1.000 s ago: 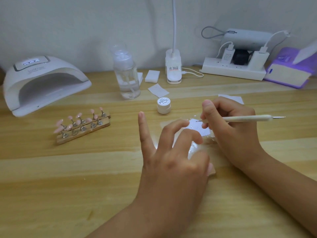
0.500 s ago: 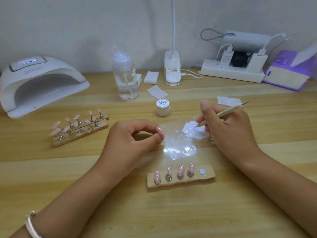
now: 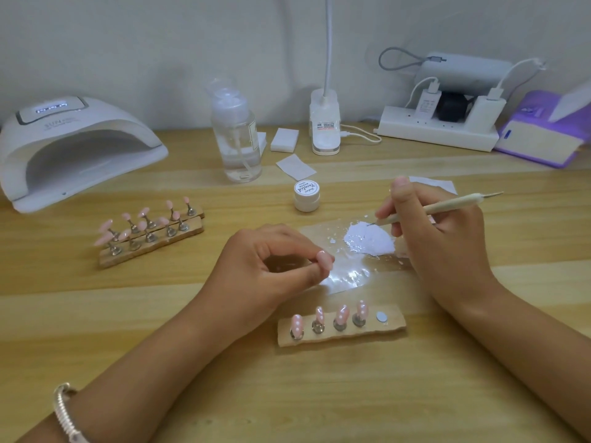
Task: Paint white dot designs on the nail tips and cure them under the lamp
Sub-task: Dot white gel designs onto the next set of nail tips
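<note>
My left hand (image 3: 271, 266) rests on the table and pinches a small pink nail tip (image 3: 324, 258) between thumb and forefinger. My right hand (image 3: 438, 238) grips a wooden dotting tool (image 3: 444, 207); its fine point sits at the edge of a white paint blob (image 3: 367, 239) on a clear plastic sheet (image 3: 348, 278). A near wooden holder (image 3: 396, 329) carries several pink tips with white dots and one bare magnet. Two more holders (image 3: 150, 247) with plain pink tips lie at the left. The white curing lamp (image 3: 73, 148) stands at the far left, display lit. A white paint jar (image 3: 306, 196) stands closed.
At the back stand a clear pump bottle (image 3: 238, 139), a desk lamp base (image 3: 324, 126), a power strip (image 3: 438, 132) with chargers and a purple box (image 3: 540, 135). White pads (image 3: 284, 139) and wipes (image 3: 295, 166) lie near the jar.
My left hand has dropped from a raised, spread pose over the near holder to the table at the left, fingers pinched. The dotting tool's point has come to the white paint.
</note>
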{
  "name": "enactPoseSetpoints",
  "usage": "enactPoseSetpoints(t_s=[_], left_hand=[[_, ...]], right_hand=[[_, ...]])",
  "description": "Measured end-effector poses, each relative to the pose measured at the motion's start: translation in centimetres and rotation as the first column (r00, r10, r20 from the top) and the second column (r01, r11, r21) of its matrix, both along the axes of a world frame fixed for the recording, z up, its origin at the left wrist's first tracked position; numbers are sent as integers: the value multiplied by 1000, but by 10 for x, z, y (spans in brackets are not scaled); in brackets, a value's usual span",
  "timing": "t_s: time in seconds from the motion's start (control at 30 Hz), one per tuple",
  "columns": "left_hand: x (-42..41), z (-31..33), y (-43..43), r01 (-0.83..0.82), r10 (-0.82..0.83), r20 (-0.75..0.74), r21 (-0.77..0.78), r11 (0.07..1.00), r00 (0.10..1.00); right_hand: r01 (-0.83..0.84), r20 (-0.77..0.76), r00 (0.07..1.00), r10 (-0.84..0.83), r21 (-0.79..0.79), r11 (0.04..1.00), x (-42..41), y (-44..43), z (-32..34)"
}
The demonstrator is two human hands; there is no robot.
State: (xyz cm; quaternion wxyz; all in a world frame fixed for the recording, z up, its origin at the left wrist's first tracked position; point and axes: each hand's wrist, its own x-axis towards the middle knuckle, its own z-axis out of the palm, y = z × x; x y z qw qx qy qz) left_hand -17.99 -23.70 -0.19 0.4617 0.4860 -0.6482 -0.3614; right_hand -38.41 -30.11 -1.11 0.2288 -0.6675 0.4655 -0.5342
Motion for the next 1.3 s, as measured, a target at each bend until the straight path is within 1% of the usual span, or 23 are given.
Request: enactPoseSetpoints(t_s=[0.1,0.17,0.23,0.33,0.4,0.43,0.6,0.73,1.3], left_hand=[[1,-1,-1,32,-32,8,9,999,999],[1,-2,-1,51,-51,17,7,999,999],[2,-4,-1,67,-67,15,7,998,998],[4,-7,-3,85,-85,11,15,996,996],[5,-8,-3,99,-99,20,8,995,995],[5,-8,-4,102,-102,28,3,995,994],[7,-8,-5,123,-123,53,3,992,991],[6,-8,-6,127,-127,50,0,992,991],[6,-9,-6,126,-123,81,-32,992,989]], right_hand=[[-31,105,994,35,-43,999,0,4,3],[-81,154,984,93,-84,993,0,9,8],[-149,187,969,163,-84,985,3,14,11],[-294,271,922,277,23,956,12,23,13],[-415,348,865,362,91,905,16,28,14],[-456,362,846,391,113,883,18,29,14],[-515,335,836,435,204,833,20,26,11],[-535,326,829,454,226,814,20,23,7],[-488,235,867,439,221,845,19,24,4]])
